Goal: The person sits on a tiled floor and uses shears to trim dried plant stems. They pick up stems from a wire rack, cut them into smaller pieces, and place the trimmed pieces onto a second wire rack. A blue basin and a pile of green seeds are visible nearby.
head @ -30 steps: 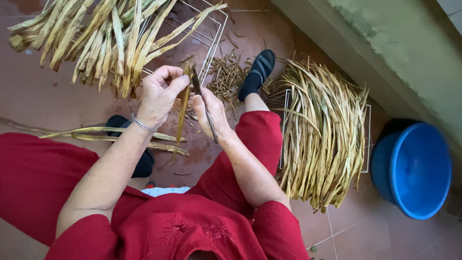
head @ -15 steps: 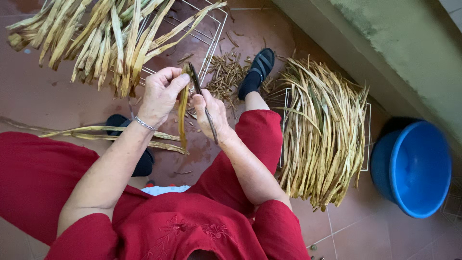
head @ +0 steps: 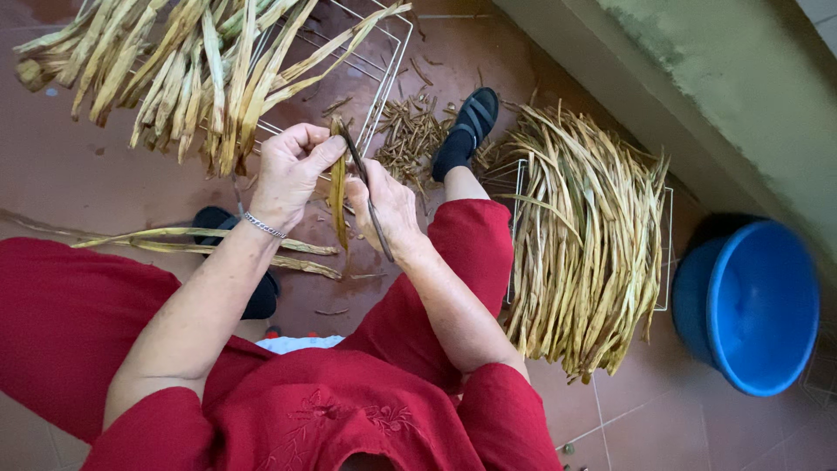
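My left hand (head: 292, 170) pinches the top end of a long yellow dried pod (head: 338, 196) that hangs down between my hands. My right hand (head: 388, 209) is closed around a thin dark knife-like blade (head: 366, 192), whose edge lies against the pod near its top. A silver bracelet (head: 263, 226) sits on my left wrist. Both hands are above the tiled floor, between my knees in red trousers.
A wire rack (head: 388, 61) at the upper left holds a heap of dried pods (head: 174, 61). Another big pile (head: 593, 235) lies on a rack at the right. A few long pods (head: 209, 240) rest across my left leg. Small scraps (head: 410, 131) litter the floor. A blue basin (head: 754, 305) stands far right.
The pod has bent slightly and hangs a little more to the right. My hands stay in nearly the same place, the blade still at the pod's top.
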